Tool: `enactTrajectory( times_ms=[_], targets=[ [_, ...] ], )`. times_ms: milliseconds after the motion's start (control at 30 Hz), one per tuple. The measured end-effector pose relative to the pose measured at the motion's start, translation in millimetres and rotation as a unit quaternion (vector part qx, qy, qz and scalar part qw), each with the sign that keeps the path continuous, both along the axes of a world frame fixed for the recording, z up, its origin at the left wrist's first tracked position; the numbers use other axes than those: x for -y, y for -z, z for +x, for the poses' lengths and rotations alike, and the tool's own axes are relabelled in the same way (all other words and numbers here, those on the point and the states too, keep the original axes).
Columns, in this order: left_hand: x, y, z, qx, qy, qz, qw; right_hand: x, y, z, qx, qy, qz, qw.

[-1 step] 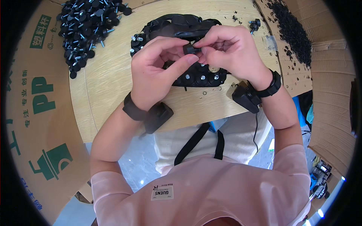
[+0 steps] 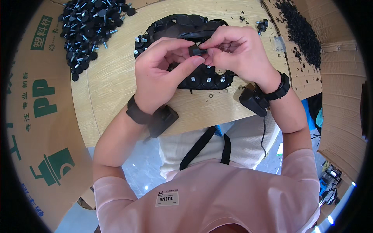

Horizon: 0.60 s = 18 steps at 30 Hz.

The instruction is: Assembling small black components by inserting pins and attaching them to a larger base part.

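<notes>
Over the middle of the table, my left hand (image 2: 157,75) pinches a round black-headed screw (image 2: 194,50) between thumb and fingers. My right hand (image 2: 244,52) meets it from the other side, its thumb and forefinger closed at the stem end. Whatever those right fingertips hold is too small and covered to make out. Beneath both hands lies a black moulded tray (image 2: 182,20) with several black-headed screws (image 2: 209,80) standing stem up along its near side. My hands hide much of the tray's middle.
A large pile of black-headed screws (image 2: 87,33) lies at the far left. At the far right is a heap of tiny black parts (image 2: 299,33), with a few screws (image 2: 263,25) nearer. Small rings (image 2: 211,96) are scattered before the tray. Cardboard walls (image 2: 42,97) stand either side.
</notes>
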<state>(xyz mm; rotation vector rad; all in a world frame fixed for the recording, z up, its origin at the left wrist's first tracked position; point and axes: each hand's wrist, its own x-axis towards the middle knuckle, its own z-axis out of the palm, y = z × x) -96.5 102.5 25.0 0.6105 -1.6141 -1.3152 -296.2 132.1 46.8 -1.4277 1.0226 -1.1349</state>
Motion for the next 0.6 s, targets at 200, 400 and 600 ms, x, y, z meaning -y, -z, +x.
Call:
enactTrajectory(
  times_ms=[200, 400, 600],
  targets=[
    [4.7, 1.8, 2.4, 0.035, 0.033, -0.096, 0.994, 2.3, -0.7, -3.3, -0.055, -0.011, -0.002, 0.998],
    [5.7, 2.4, 0.8, 0.037, 0.0, -0.136, 0.99, 1.3, -3.2, -0.2, 0.002, -0.003, 0.047, 0.999],
    [11.5, 5.8, 4.8, 0.088, -0.005, -0.232, 0.969, 3.3, -3.8, -2.4, 0.011, -0.001, 0.064, 0.998]
  ],
)
